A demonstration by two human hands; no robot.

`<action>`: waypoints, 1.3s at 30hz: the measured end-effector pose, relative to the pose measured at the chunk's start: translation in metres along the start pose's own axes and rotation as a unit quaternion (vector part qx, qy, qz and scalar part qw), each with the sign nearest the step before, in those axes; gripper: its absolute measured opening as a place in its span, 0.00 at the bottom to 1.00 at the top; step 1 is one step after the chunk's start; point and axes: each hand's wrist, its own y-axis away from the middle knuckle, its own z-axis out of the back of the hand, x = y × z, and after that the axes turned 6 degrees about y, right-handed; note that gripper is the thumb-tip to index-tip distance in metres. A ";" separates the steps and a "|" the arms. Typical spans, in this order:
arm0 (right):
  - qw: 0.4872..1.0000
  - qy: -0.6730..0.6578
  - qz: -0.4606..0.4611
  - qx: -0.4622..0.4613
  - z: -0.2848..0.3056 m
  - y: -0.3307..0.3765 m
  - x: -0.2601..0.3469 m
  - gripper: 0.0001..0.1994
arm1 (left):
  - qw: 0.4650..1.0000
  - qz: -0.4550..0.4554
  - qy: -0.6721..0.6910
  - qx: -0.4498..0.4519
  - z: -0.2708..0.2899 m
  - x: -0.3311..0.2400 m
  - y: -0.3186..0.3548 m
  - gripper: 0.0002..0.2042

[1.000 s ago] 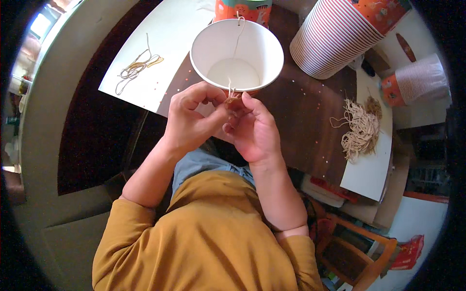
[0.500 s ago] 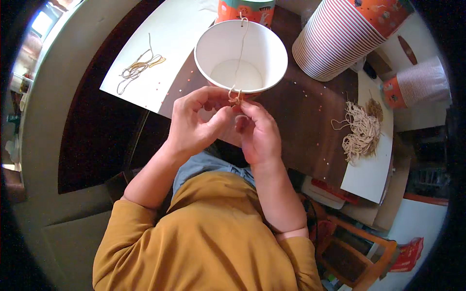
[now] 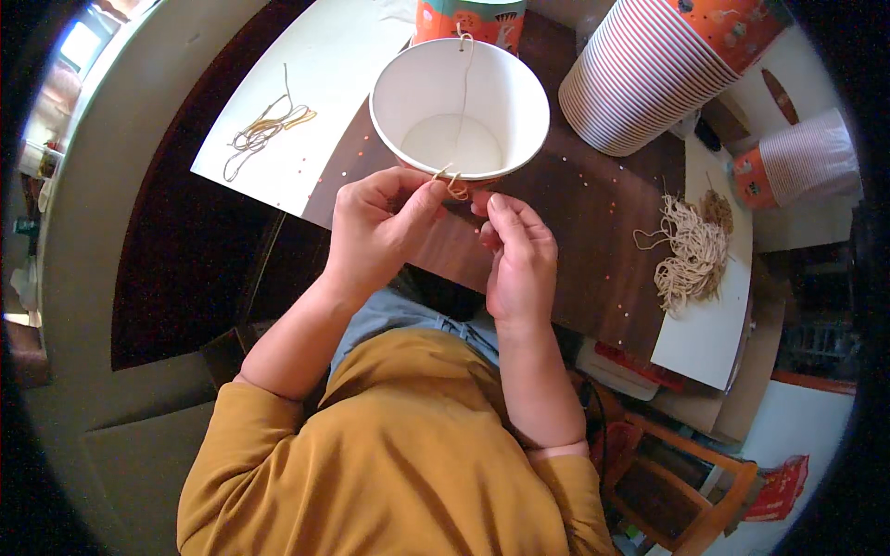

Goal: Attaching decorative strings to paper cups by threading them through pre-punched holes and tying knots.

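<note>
A white-lined paper bucket (image 3: 408, 97) stands upright in front of me with its mouth up. A thin beige string (image 3: 465, 83) is tied at its far rim and runs across the opening to the near rim, where it forms a small loose loop. My left hand (image 3: 375, 227) pinches the string between thumb and forefinger at the near rim. Just right of the loop, my right hand (image 3: 521, 255) is closed with thumb and fingertips together, seemingly on the string's end, which is too thin to make out there.
Behind the bucket stands another orange printed bucket (image 3: 468, 20). A tall stack of nested buckets (image 3: 640, 83) is at the back right, with a smaller stack (image 3: 802, 162) beyond. A pile of cut strings (image 3: 691, 255) lies right; a few longer strings (image 3: 264, 134) lie left on white board.
My right hand has drawn away to the right from my left hand, and the string loop at the near rim shows more openly between them. The bucket stays in place.
</note>
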 end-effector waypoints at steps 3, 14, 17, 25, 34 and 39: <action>0.999 0.026 0.031 0.008 -0.004 0.002 0.001 0.08 | 0.999 0.019 0.027 0.002 0.000 -0.001 0.000 0.08; 0.996 -0.015 -0.015 0.086 -0.009 -0.003 0.000 0.07 | 0.998 0.014 0.063 0.007 0.000 -0.002 -0.001 0.08; 0.997 -0.009 -0.030 0.071 -0.007 -0.004 -0.007 0.08 | 0.998 0.012 0.056 0.021 0.001 -0.001 -0.001 0.08; 0.982 0.155 0.103 -0.010 -0.003 0.005 -0.009 0.05 | 0.997 0.031 0.065 0.007 0.000 0.000 -0.001 0.07; 0.948 0.201 0.246 -0.027 -0.001 0.004 -0.013 0.03 | 0.998 0.037 0.043 -0.008 -0.001 0.001 -0.001 0.07; 0.965 0.190 0.178 -0.014 -0.001 0.004 -0.010 0.05 | 0.997 0.043 0.058 -0.006 -0.001 0.001 -0.002 0.07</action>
